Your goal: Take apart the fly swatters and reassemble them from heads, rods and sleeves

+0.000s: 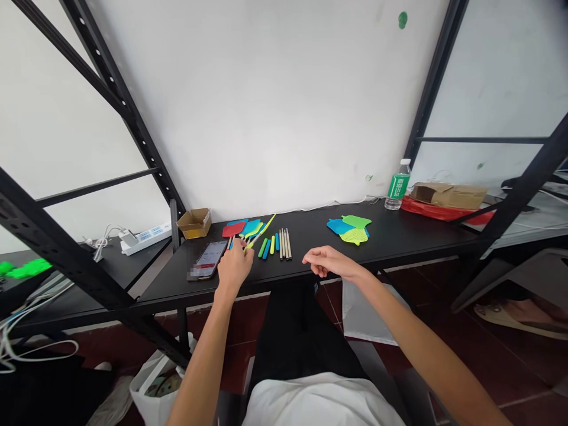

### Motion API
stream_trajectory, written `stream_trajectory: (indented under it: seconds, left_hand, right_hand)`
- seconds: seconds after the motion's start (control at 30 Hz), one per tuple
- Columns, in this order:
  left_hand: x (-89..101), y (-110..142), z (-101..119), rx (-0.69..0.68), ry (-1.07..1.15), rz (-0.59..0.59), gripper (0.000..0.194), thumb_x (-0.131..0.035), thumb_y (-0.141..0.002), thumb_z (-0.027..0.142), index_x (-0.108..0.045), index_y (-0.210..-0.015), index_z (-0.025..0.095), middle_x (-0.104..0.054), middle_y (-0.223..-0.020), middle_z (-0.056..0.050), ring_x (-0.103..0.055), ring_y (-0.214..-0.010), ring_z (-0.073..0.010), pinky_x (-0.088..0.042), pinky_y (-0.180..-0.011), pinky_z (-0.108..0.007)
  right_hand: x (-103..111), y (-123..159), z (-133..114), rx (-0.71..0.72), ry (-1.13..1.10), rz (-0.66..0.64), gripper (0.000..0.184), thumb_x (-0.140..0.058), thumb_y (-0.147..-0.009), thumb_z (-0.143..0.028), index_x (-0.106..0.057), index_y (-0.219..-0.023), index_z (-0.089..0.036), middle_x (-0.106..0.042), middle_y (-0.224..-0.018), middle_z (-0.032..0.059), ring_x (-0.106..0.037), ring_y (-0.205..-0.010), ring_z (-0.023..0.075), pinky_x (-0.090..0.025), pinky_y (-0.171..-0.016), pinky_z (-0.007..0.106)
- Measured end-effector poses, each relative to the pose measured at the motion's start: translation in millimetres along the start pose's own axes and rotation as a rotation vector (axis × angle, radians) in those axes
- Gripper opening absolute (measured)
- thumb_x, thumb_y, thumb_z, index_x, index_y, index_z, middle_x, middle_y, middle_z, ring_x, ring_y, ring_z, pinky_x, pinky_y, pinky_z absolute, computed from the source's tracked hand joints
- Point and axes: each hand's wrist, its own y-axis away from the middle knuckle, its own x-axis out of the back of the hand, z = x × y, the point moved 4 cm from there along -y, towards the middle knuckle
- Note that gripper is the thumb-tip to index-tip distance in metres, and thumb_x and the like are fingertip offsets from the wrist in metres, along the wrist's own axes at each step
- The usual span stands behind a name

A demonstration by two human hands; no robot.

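My left hand (235, 260) is closed at the left of the desk, its fingers around a yellow-green fly swatter (268, 225) that slants up to the right, its head seen edge-on. Under and behind that hand lie several more swatters, with a red head (234, 229) and blue and green ones; their handles are partly hidden. My right hand (327, 261) hovers at the desk's front edge, fingers curled, with nothing visible in them. Between the hands are short green and blue grip sleeves (267, 248) and several pale rods (285, 244). Loose leaf-shaped swatter heads (355, 222) lie overlapping on the right.
A phone (209, 260) lies left of my left hand, with a small open cardboard box (194, 223) behind it. A water bottle (397, 184) and a flattened carton (448, 195) on red plastic stand at the right. Black shelf posts (133, 133) flank the desk.
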Motion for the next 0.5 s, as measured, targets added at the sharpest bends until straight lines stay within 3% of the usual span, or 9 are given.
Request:
stream_trajectory:
  seconds: [0.1, 0.23, 0.4, 0.5]
  left_hand:
    - [10.9, 3.7, 9.6, -0.08, 0.123, 0.038, 0.026, -0.04, -0.091, 0.028, -0.054, -0.112, 0.022, -0.066, -0.077, -0.007, -0.064, -0.076, -0.0277, -0.037, -0.064, -0.03]
    - [25.3, 17.0, 33.2, -0.348, 0.376, 0.048, 0.019, -0.04, -0.095, 0.03, -0.052, -0.109, 0.023, -0.053, -0.06, 0.003, -0.052, -0.055, -0.0181, -0.031, -0.058, -0.026]
    - [30.3, 41.0, 65.7, -0.654, 0.519, -0.049, 0.02, -0.042, -0.099, 0.036, -0.049, -0.113, 0.023, -0.052, -0.066, 0.005, -0.049, -0.058, -0.0154, -0.032, -0.06, -0.025]
    - [26.2, 53.1, 80.0, -0.762, 0.538, -0.136, 0.018, -0.044, -0.099, 0.031, -0.049, -0.115, 0.023, -0.057, -0.071, 0.004, -0.051, -0.063, -0.0154, -0.035, -0.063, -0.026]
  right_hand:
    - [-1.0, -0.5, -0.6, 0.003, -0.02, 0.018, 0.042, -0.062, -0.086, -0.057, -0.07, -0.093, -0.017, -0.061, -0.066, 0.0015, -0.052, -0.055, 0.011, -0.039, -0.052, 0.024]
    - [-2.3, -1.2, -3.7, 0.015, -0.083, 0.08, 0.048, -0.06, -0.087, -0.062, -0.07, -0.096, -0.016, -0.06, -0.064, 0.0012, -0.052, -0.053, 0.0111, -0.039, -0.051, 0.024]
    - [-5.4, -1.0, -10.7, 0.079, -0.26, 0.08, 0.052, -0.053, -0.09, -0.065, -0.069, -0.102, -0.017, -0.058, -0.06, -0.0004, -0.049, -0.049, 0.0107, -0.036, -0.05, 0.024]
    - [-7.5, -2.2, -11.2, 0.115, -0.384, 0.061, 0.054, -0.049, -0.09, -0.067, -0.069, -0.091, -0.017, -0.056, -0.055, -0.0008, -0.046, -0.046, 0.0109, -0.034, -0.048, 0.024]
